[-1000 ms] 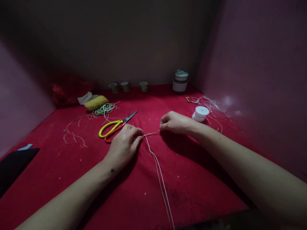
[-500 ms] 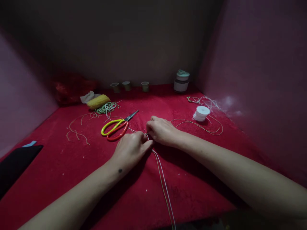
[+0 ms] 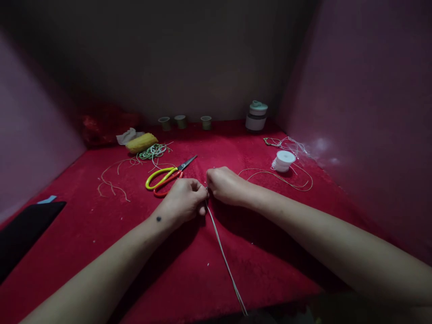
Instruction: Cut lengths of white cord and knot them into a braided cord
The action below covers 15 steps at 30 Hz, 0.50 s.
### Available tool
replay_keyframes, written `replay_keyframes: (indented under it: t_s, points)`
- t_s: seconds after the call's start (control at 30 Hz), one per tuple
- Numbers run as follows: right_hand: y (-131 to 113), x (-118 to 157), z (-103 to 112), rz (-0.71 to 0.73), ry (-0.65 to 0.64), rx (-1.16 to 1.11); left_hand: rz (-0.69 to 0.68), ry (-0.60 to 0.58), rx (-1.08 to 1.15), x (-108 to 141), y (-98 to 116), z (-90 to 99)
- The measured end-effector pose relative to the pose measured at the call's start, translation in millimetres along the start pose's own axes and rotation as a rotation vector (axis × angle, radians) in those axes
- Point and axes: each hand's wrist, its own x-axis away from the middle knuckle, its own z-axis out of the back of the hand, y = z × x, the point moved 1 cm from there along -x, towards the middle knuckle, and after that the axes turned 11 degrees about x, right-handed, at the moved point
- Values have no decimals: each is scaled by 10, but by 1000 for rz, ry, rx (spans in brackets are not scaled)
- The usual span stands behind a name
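the right hand (image 3: 226, 185) has moved in beside the left hand (image 3: 184, 198), which pinches the cords (image 3: 220, 243); the right curls, its grip hidden. the cords now trail closer together across the bench (image 3: 182, 283), seemingly tauter.

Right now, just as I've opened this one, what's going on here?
A person works with two bare hands, close together over a red surface. The left hand pinches thin cords that trail toward the near edge. The right hand is right beside it, but what its fingertips hold is hidden. Scissors lie just beyond the left hand, which partly covers them. Past the right hand sit a loose tan cord and a white spool.
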Motion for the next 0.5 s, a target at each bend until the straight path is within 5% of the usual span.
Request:
replay_keyframes:
  t_s: [0.17,0.5]
  points:
    - [23,-21,53,-161,-265,-342,114,-74,333,-28,-42,13]
    - [41,-28,87,-257,-366,-505,193,-181,412,-7,-117,47]
